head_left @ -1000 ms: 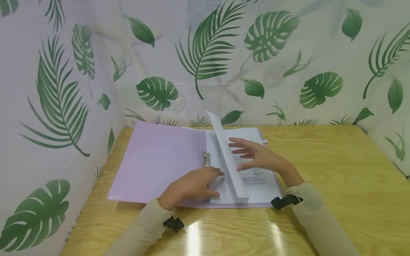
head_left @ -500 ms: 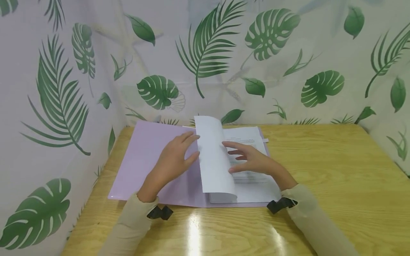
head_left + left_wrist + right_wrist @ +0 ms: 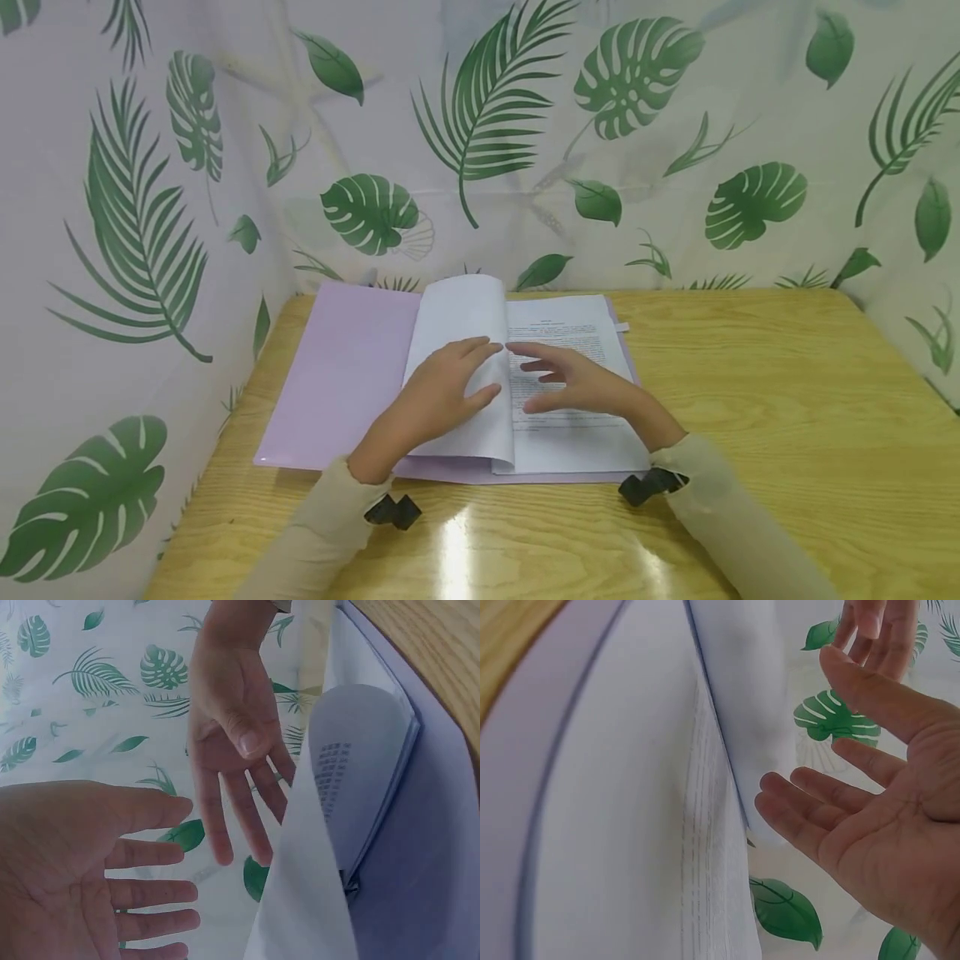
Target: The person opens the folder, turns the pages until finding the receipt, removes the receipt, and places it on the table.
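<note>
A lilac ring binder [image 3: 341, 375] lies spread out on the wooden table. Over its middle bends a white sheet [image 3: 457, 312], folded leftward in a soft curl. To the right, printed pages [image 3: 566, 446] rest in a stack. My left hand [image 3: 438, 387] is above the turned sheet, fingers extended and holding nothing. Just across from it, at the curl's right side, my right hand [image 3: 581, 383] hovers over the printed text with fingers spread. Both palms show in the left wrist view, where a small dark part of the binder's clip [image 3: 350, 887] peeks out beneath the sheet.
The wooden table [image 3: 765, 417] extends right and in front of the binder. A leaf-patterned cloth [image 3: 652, 225] hangs behind it and at the left. A small white tab [image 3: 622, 327] sticks out at the binder's right edge. Black straps circle both wrists.
The sheet has swung from upright over to the left, uncovering the printed page. My left hand first went left to the sheet's edge, then came back right over it; my right hand shifted slightly left.
</note>
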A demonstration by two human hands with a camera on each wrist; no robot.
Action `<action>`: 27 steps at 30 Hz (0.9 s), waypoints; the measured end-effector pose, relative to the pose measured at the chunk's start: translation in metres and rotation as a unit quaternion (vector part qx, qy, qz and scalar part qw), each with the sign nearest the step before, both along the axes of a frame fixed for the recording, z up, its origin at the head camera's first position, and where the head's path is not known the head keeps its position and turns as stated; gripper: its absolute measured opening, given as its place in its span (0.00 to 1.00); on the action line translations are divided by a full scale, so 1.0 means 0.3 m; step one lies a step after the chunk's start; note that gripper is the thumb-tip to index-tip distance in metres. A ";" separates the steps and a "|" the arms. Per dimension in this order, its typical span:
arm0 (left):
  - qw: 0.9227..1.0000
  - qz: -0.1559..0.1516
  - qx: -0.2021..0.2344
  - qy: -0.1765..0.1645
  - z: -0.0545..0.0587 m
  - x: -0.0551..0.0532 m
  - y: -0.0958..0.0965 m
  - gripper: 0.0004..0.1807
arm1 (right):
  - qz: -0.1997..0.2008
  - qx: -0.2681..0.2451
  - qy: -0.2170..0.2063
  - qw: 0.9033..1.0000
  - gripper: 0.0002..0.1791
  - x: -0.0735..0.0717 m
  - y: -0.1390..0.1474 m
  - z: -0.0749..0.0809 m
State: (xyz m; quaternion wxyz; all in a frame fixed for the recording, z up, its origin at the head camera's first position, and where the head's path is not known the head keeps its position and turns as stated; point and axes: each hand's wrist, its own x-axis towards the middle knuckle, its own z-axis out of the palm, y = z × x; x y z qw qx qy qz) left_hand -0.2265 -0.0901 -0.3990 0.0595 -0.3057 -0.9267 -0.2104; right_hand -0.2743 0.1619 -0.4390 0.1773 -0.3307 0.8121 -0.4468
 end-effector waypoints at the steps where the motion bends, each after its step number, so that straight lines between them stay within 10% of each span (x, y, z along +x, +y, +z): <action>1: 1.000 -0.001 -0.006 -0.012 -0.006 0.000 0.006 0.30 | 0.004 0.000 -0.001 1.000 0.48 0.002 -0.003 -0.002; 13: 0.993 0.000 -0.067 -0.098 -0.102 -0.031 0.030 0.36 | 0.013 0.014 0.011 1.000 0.47 -0.003 0.004 -0.003; 27: 0.981 0.031 -0.112 -0.157 -0.126 -0.057 -0.001 0.38 | -0.058 0.003 0.059 0.997 0.43 -0.034 0.090 0.067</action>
